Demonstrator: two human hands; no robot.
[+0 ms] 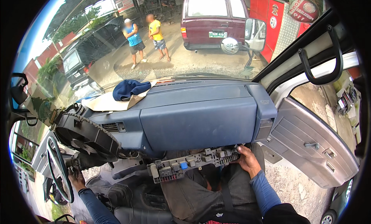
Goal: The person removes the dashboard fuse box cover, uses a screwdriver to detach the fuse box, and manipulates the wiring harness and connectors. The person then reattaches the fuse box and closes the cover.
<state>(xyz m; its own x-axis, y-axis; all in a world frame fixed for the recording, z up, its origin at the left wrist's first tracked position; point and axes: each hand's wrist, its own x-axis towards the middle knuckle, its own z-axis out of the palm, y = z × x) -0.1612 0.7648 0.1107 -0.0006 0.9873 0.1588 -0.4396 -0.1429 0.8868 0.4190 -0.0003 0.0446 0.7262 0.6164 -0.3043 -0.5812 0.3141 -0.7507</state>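
Note:
A long grey fuse box (pixel 166 171), set with relays and one blue block, lies across my lap at a slant. My right hand (pixel 247 161) is closed around its right end, thumb on top. Far to the left, my left hand (pixel 77 180) reaches behind the steering wheel (pixel 58 170) to the steering column (pixel 79 161). Its fingers are bent against the column, and whatever they grip there is hidden. Just above is the instrument cluster housing (pixel 87 137), tilted and out of its place, with its dark back showing.
Before me stretches a blue dashboard (pixel 197 119), with a dark blue cloth (pixel 129 89) on cardboard (pixel 112 103). At right a door (pixel 305 142) stands wide open. A gear lever boot (pixel 118 195) rises left of my legs. Outside are two people (pixel 145 36) and a maroon vehicle (pixel 214 21).

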